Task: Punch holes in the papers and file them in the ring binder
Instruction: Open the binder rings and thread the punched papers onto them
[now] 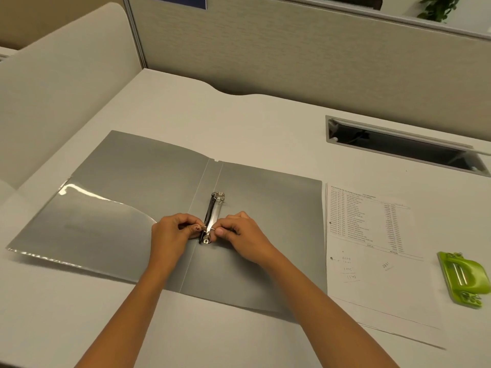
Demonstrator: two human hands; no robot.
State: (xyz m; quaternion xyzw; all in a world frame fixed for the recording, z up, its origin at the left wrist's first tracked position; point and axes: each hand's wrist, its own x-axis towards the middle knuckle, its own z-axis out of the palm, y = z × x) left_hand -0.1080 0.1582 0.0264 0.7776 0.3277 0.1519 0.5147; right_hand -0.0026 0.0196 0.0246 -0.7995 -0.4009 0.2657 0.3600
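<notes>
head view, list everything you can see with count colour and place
grey plastic ring binder: one, grey, open flat mid-desk
silver metal ring mechanism: one, silver, on the binder's spine
clear plastic pocket: one, transparent, inside left cover
printed paper sheets: small stack, white, right of the binder
lime green hole punch: one, green, right of the sheets
white desk: one, white, under everything
cable slot: one, grey-rimmed, desk's far right
beige partition panels: two, beige, behind and left of desk
leafy plant: one, green, top right
blue sign: one, blue, top edge
hands: two, left hand and right hand pinching the mechanism's near ring
</notes>
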